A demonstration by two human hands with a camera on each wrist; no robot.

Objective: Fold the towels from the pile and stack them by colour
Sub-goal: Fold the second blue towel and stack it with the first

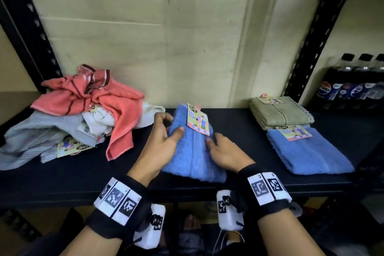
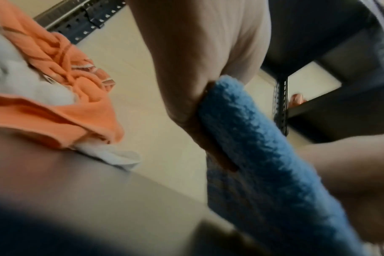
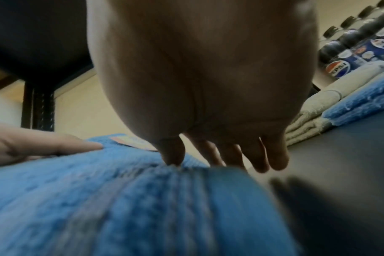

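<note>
Head view only: whole layout on the black shelf [image 1: 239, 122]. Crumpled pile of coral, white and grey towels [image 1: 83, 110] toward the left edge; folded olive-green towel stack [image 1: 280, 113] at the back right, folded blue towel with paper tag [image 1: 307, 151] just in front of it. Folded blue terry towel being handled [image 1: 193, 151] lies mid-shelf, near the front edge.

Left wrist view adds the grip: left hand [image 1: 164, 141] pinches the towel's left fold, thumb on top, fingers [image 2: 186, 107] curled under the edge.

Right wrist view: right hand [image 1: 226, 151] rests on the towel, fingers [image 3: 261, 155] nearly straight, slightly spread, tips touching the cloth at its right side. Holds nothing.
</note>
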